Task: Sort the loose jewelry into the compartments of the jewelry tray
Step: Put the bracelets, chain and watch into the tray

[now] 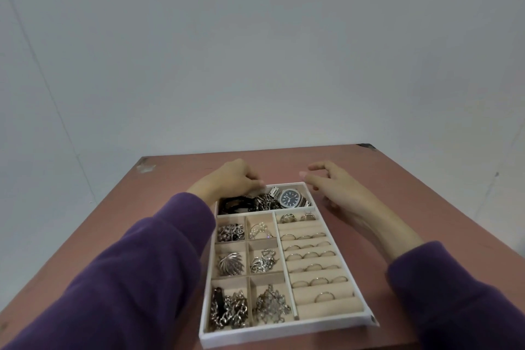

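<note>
Two hands over beige-lined jewelry tray [284, 334], left hand [227, 179] curled at dark jewelry [235, 204] beside steel watch [289, 198], grip unclear, right hand [335, 187] spread, empty

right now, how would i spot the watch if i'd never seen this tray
Find the white jewelry tray on the reddish table. Look along its far, full-width compartment to the right end. The watch there alone has a round dark-blue dial.
</note>
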